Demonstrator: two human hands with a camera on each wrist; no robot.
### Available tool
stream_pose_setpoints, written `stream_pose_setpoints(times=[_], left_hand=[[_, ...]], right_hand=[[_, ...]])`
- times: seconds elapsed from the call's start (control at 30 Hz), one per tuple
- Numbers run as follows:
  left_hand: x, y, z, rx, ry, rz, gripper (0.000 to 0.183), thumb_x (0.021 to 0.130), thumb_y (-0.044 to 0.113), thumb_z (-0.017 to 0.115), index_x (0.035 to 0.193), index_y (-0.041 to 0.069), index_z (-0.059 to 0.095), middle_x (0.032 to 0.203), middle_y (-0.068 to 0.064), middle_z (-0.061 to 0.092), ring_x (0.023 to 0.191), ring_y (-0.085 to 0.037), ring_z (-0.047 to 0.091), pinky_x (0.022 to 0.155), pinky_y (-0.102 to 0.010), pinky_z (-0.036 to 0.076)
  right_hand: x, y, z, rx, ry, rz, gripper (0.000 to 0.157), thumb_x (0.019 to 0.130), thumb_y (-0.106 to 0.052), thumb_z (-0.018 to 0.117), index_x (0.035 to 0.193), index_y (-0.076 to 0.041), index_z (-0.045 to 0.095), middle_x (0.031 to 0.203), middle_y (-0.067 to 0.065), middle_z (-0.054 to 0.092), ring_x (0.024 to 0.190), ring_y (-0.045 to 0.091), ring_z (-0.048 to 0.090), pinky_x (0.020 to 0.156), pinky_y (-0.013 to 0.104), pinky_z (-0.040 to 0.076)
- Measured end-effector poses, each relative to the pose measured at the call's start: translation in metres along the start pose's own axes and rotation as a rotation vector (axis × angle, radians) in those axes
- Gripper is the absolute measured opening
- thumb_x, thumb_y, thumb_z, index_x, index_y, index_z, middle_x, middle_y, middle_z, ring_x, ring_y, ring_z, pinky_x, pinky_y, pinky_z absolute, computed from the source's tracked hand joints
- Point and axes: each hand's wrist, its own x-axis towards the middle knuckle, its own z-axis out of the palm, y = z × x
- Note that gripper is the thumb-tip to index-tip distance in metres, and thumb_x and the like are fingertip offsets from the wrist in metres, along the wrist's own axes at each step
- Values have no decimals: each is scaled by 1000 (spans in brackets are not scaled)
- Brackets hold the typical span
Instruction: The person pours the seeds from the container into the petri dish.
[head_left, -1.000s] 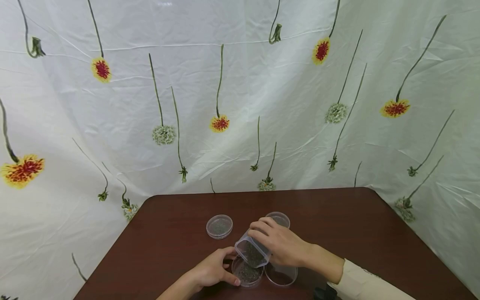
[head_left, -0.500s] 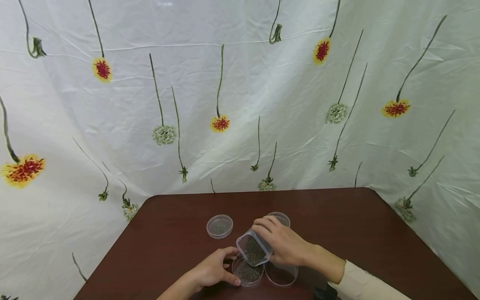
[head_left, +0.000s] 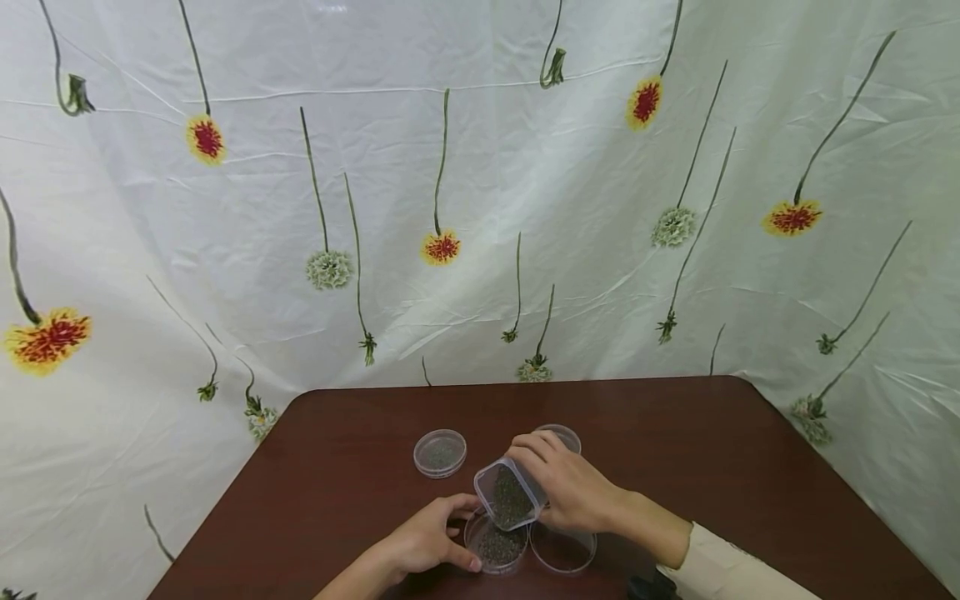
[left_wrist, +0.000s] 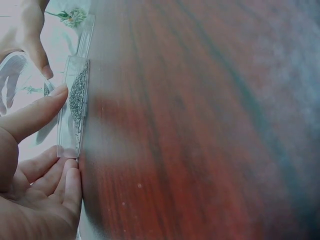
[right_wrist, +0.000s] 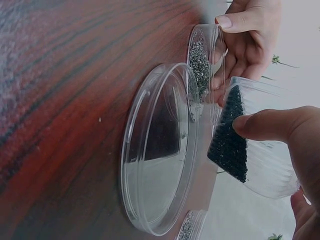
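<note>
My left hand [head_left: 429,537] holds a clear petri dish [left_wrist: 67,115] on the table, thumb at its near side and fingers round the other side. Dark grey grains lie heaped in the dish. My right hand [head_left: 566,483] grips a translucent plastic container [right_wrist: 270,170] with the thumb along its wall. The container is tipped, its mouth low over the held dish. Dark grains [right_wrist: 230,137] are banked inside, toward the mouth. Right beside the held dish is a second clear petri dish [head_left: 564,565] with no grains showing in it.
On the dark red-brown table [head_left: 360,467], a petri dish [head_left: 439,435] with some grains stands at the back left. Another dish [head_left: 561,432] at the back right is partly hidden by my right hand. A white flower-print cloth [head_left: 390,317] hangs behind.
The container has shifted slightly to the right and its mouth has turned a little, showing more of the grains inside. My left hand and the dish have stayed in place.
</note>
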Motion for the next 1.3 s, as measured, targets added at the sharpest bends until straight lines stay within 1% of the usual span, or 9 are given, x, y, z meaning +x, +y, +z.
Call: stream_pose_setpoints(times=[0.13,0.27,0.43,0.7,0.83,0.97,1.03,1.13,1.3], left_hand=[[-3,7,1,-7,4,-7,80,75,14,94,142,-4,54,135,-10,60,127,-32,54,106,-51,45],[-4,11,2,-11,9,-15,79,75,12,94,141,-4,55,134,-8,61,126,-32,55,106,-51,46],[-4,12,2,-4,13,-20,79,75,14,94,141,-4,55,134,-10,61,126,-31,55,106,-48,46],[-5,15,6,-18,37,-12,76,74,5,93,140,-6,56,134,-10,61,127,-37,54,107,-55,44],[-3,9,3,14,13,-1,80,76,16,94,142,-4,55,136,-6,60,126,-29,55,106,-47,47],[-2,5,1,9,-1,18,81,76,21,94,143,-3,55,136,-7,60,126,-28,55,105,-46,48],[-3,5,1,-8,0,17,81,76,20,94,143,-4,54,136,-9,60,126,-30,55,106,-49,47],[-4,5,1,3,-3,11,82,77,20,94,143,-4,54,137,-10,59,127,-30,55,105,-47,47],[-6,15,5,-15,29,-1,76,76,5,92,141,-6,55,135,-11,60,126,-36,54,106,-54,44]], right_hand=[[0,1,2,0,16,-5,92,58,-9,94,141,-12,52,144,8,50,131,28,46,97,43,52],[-1,1,3,0,44,1,91,57,-10,95,139,-12,53,141,8,51,129,28,47,96,43,52],[-1,1,5,3,56,45,91,59,-14,97,139,-10,53,141,8,52,129,27,48,98,43,51],[-1,-2,5,56,67,98,92,58,-16,99,138,-11,53,142,6,51,129,25,46,99,45,51],[-2,-3,7,82,93,116,93,57,-19,101,137,-10,54,140,8,52,129,27,47,101,46,50],[-2,-3,8,133,106,153,93,59,-23,102,137,-11,53,139,8,52,130,28,46,103,47,49],[-2,-3,9,167,108,176,92,60,-24,102,137,-12,53,139,6,52,131,27,46,103,48,48],[-2,-3,9,211,114,206,91,61,-25,101,137,-13,52,138,2,52,131,25,45,103,49,48],[0,-3,9,261,138,237,90,61,-27,102,135,-13,52,132,-3,53,126,22,47,99,48,49]])
